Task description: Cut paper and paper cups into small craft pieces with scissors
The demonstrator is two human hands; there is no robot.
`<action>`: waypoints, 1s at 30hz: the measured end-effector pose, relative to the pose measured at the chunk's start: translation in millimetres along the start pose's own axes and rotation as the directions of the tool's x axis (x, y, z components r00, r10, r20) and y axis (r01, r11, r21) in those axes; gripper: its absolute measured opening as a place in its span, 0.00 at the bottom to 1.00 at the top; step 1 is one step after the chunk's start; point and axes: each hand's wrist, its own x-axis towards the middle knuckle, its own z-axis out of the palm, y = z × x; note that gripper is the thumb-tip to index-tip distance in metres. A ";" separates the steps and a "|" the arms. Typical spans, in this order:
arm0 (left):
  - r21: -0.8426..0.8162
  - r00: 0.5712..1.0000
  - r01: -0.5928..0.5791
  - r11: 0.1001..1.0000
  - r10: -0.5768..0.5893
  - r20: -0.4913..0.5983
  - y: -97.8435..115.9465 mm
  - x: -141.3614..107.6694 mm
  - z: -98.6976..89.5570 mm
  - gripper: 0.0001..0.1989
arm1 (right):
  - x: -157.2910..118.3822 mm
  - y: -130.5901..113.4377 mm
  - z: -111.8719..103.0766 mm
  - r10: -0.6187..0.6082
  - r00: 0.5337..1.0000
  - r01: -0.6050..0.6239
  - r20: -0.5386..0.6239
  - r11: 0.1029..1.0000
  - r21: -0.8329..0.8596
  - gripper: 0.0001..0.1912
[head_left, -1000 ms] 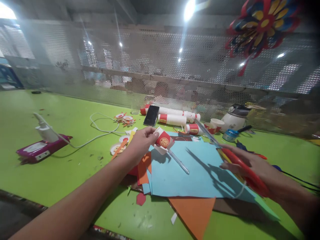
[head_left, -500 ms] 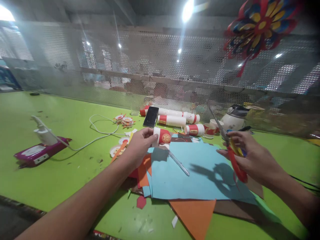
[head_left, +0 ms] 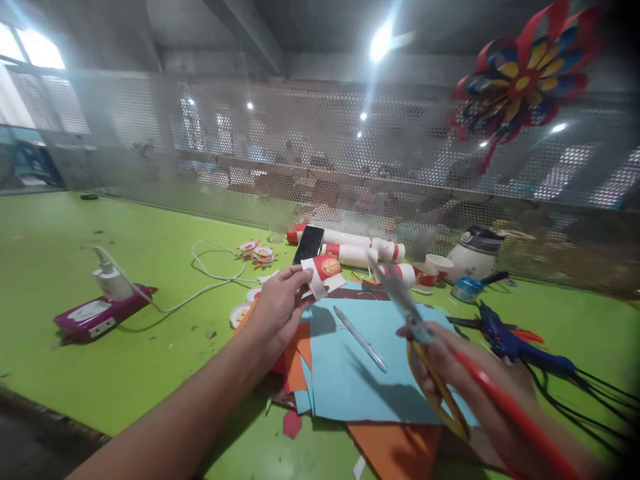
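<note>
My left hand [head_left: 284, 305] pinches a red and white paper cup [head_left: 325, 268] with a gold emblem; its white edge looks cut and bent. My right hand [head_left: 475, 367] is closed on a pair of scissors [head_left: 415, 327] with one red and one yellow handle, smeared by motion. The blades point up and left toward the cup but stay apart from it. Beneath both hands lies a light blue paper sheet [head_left: 360, 400], and a silver pen [head_left: 361, 339] rests on it between them.
Paper-cup tubes [head_left: 350, 255] and a black phone [head_left: 309, 245] lie behind. At right are a white kettle [head_left: 473, 257], a blue jar [head_left: 467, 289] and a blue glue gun [head_left: 520, 347] with cables. A purple power strip [head_left: 105, 313] with a charger sits left; orange paper [head_left: 395, 447] lies in front.
The scissors have swung left and closer to the cup with my right hand. The cup has tilted in my left hand. The view has shifted, bringing the glue gun and blue jar into sight.
</note>
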 end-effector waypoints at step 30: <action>-0.150 0.995 0.101 0.983 -0.100 0.017 -0.6 -36.2 25.8 0.06 | -11.9 10.9 39.2 -0.417 0.904 0.357 0.093 0.617 -0.701 0.20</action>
